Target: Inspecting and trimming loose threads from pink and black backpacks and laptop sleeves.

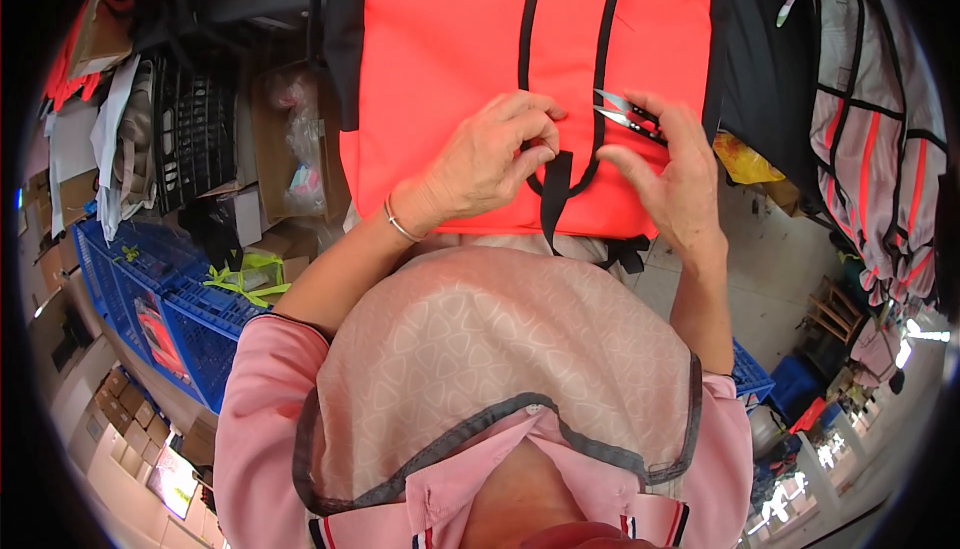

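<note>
A bright orange-red fabric bag with black sides lies in front of me. Black cord trim forms a long loop down its face, and a black webbing strap hangs over its near edge. My left hand is closed in a pinch by the upper end of that strap; whatever it holds is too small to make out. My right hand grips thread snips with black handles. Their silver blades are parted and point left, over the right side of the cord loop.
To the left stand a blue plastic crate and a cardboard box with clear plastic bags inside. Grey bags with orange stripes hang at the right. Black fabric lies beside the orange-red bag, near a yellow bag.
</note>
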The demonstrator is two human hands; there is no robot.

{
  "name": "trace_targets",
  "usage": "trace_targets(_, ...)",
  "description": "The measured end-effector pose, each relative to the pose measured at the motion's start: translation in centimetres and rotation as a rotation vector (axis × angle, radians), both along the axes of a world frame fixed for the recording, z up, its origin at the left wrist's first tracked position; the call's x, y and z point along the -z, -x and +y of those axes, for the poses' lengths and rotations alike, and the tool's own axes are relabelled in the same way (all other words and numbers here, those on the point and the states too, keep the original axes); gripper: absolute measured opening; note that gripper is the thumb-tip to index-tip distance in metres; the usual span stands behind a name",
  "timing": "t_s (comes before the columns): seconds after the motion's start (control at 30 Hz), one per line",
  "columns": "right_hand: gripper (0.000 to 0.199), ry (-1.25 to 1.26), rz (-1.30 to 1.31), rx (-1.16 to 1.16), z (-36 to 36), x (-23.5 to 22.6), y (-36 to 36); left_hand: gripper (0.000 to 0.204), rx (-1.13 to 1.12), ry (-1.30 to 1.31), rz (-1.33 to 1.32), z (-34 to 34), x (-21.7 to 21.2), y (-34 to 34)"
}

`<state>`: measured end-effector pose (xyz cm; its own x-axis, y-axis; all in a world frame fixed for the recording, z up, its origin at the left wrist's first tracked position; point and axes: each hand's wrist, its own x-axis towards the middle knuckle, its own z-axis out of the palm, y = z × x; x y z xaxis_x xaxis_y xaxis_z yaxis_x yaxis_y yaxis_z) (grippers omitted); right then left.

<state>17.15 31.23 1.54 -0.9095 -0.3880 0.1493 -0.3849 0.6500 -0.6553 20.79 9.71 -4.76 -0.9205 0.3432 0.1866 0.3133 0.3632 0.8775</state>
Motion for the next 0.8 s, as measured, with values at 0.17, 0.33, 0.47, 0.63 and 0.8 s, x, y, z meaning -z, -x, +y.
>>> trace_targets(0.17,0.025,-0.315,0.108,-0.255,0.7,0.0,0.6,0.006,0.022,-0.111,-0.159,-0.1,-0.3,0.2)
trace_targets(0.33,0.022,-0.422,0.171,-0.391,0.0,-0.3,1.2,0.006,0.035,-0.068,-0.095,-0.1,-0.3,0.3)
trace_targets(0.47,0.02,-0.477,0.214,-0.486,-0.3,-0.3,1.8,0.006,0.039,-0.046,-0.063,-0.1,-0.2,0.4)
trace_targets(0.63,0.021,-0.495,0.171,-0.538,-0.3,-0.3,2.9,0.006,0.019,-0.031,-0.109,-0.2,-0.5,0.3)
trace_targets(0.8,0.022,-0.368,-0.007,-0.307,2.3,-1.2,3.6,0.021,0.302,-0.065,0.081,-3.1,-3.1,-1.2)
